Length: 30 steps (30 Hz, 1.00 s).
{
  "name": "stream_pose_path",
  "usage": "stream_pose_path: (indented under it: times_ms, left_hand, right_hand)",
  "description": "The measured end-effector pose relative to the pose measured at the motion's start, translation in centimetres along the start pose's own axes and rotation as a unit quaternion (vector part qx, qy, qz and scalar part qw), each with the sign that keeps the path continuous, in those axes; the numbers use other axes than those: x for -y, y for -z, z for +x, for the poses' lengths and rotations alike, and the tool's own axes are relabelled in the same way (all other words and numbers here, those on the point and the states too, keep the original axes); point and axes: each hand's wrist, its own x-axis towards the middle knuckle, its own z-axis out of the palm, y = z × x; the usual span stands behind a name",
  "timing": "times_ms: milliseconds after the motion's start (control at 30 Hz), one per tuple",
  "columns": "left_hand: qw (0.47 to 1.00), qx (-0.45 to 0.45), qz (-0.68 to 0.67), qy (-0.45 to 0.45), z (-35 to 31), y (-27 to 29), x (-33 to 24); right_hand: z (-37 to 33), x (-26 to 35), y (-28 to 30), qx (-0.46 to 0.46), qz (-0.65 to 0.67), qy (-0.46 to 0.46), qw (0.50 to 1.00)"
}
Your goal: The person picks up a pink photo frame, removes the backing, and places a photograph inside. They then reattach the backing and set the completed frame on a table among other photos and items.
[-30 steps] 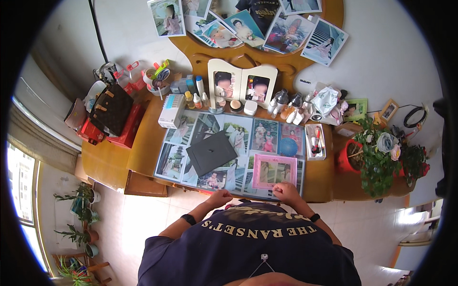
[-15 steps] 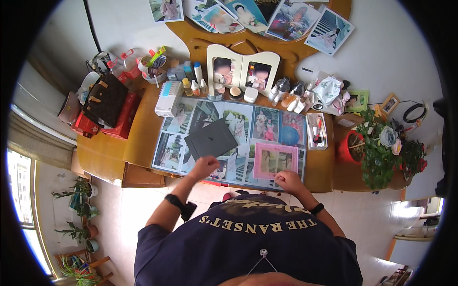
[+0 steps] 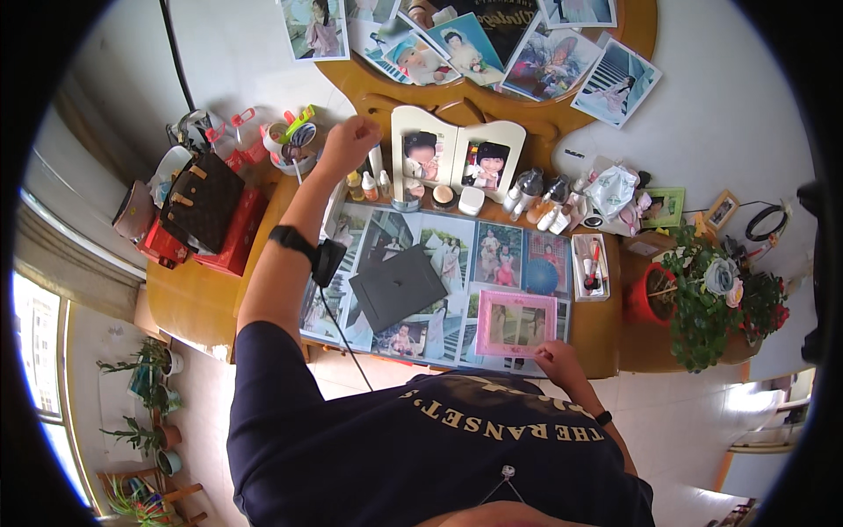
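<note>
My left hand point(image 3: 351, 145) is raised over the back of the dressing table, left of the white folding picture frame point(image 3: 448, 158). Its fingers are curled closed, and anything inside them is hidden. Low on the right, my right hand point(image 3: 555, 362) is curled closed at the near right corner of a pink photo frame point(image 3: 482, 325); whether it grips the frame cannot be made out. Left of that frame, a dark grey flat folder or envelope point(image 3: 398, 286) lies at a slant on the photo-covered tabletop point(image 3: 426, 347).
Loose prints point(image 3: 615, 81) cover the mirror point(image 3: 369, 75). Small bottles point(image 3: 369, 186) and jars point(image 3: 471, 202) line the back. On the left is a brown handbag point(image 3: 204, 198) on a red box point(image 3: 233, 237); on the right, a white tray point(image 3: 590, 265) and a red flowerpot point(image 3: 648, 294).
My left hand has risen from beside the dark folder to the back left, near the mirror's base. My right hand stays at the pink frame's corner. The view has shifted slightly.
</note>
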Motion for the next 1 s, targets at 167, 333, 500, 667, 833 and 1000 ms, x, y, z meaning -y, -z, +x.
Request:
stream_pose_path:
  times_ms: [167, 333, 500, 667, 833, 1000]
  left_hand:
    - [0.999, -0.036, 0.014, -0.017, 7.6, -2.4, 0.3]
    - [0.991, -0.131, 0.036, -0.02, 14.2, -5.1, 0.1]
    - [0.983, -0.167, 0.074, -0.018, 17.9, -7.4, 0.5]
    - [0.981, -0.182, 0.066, -0.003, 19.6, -8.3, 0.8]
    - [0.977, -0.203, 0.051, 0.041, 20.0, -8.3, 0.7]
    - [0.982, -0.169, 0.082, 0.023, 20.3, -8.1, 1.0]
  right_hand:
    - [-2.5, -2.1, 0.6, -0.038, -0.048, -0.045, 0.997]
    - [-5.7, -3.6, 0.8, -0.05, -0.037, -0.12, 0.991]
    - [-8.1, -4.0, 0.4, -0.049, -0.002, -0.187, 0.981]
    - [-8.8, -4.2, 0.1, -0.063, 0.007, -0.207, 0.976]
    - [-9.1, -4.3, -0.2, -0.077, 0.016, -0.208, 0.975]
    - [-9.1, -5.0, -0.8, -0.069, 0.019, -0.216, 0.974]
